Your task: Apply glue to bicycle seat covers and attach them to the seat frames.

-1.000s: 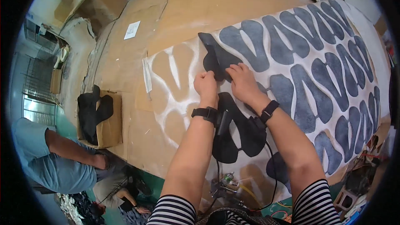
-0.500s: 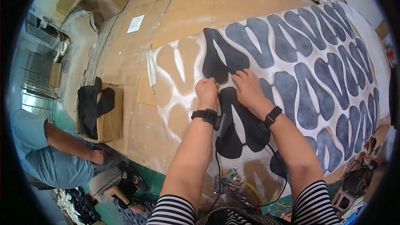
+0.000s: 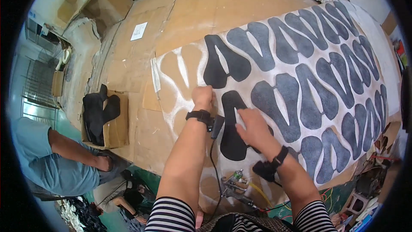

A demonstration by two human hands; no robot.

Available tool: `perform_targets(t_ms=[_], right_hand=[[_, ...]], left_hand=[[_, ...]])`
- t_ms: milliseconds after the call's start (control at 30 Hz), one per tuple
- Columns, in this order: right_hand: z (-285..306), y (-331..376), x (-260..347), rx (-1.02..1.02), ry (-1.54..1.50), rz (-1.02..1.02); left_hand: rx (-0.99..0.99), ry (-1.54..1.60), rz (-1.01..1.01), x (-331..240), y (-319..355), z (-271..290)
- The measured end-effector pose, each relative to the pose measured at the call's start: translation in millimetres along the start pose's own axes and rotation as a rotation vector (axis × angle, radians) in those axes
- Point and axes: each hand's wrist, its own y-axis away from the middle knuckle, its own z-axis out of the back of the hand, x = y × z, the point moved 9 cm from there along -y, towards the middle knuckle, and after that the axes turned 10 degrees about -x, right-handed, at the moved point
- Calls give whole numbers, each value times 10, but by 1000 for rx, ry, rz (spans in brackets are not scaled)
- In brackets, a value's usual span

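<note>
A black V-shaped piece (image 3: 238, 63), apparently fabric or foam, lies flat at the left end of the upper row. My left hand (image 3: 202, 97) is closed just below its lower left lobe; whatever its fingers hold, if anything, is hidden. Nearer to me lies a second black V-shaped piece (image 3: 231, 139). Over its right side hovers my right hand (image 3: 254, 129), thumb and forefinger apart, covering part of it. Both wrists wear black straps with small devices and cables.
Rows of greyish V-shaped pieces (image 3: 307, 86) cover the cardboard-topped table (image 3: 197, 8) to the right. An open box (image 3: 118, 124) of black pieces stands left. A spray gun (image 3: 236, 180) with a yellow hose is near my body. A seated person (image 3: 60, 154) is at left.
My hands have drawn apart from the upper black piece, which now lies flat. My right hand has come down over the nearer piece; my left has shifted slightly left.
</note>
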Motion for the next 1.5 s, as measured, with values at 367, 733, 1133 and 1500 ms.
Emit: perform_targets(t_ms=[367,733,1133,1500], right_hand=[[-384,2072,1238,515,-281,318],[-214,2614,1095,369,-69,104],[-232,2749,1153,329,84,-10],[-208,2754,1127,259,143,-24]], left_hand=[[-159,-530,-407,-780,-142,109],[-167,-764,-519,-912,9,-54],[-167,-678,-610,-908,29,-17],[-205,-656,-703,-928,124,-49]])
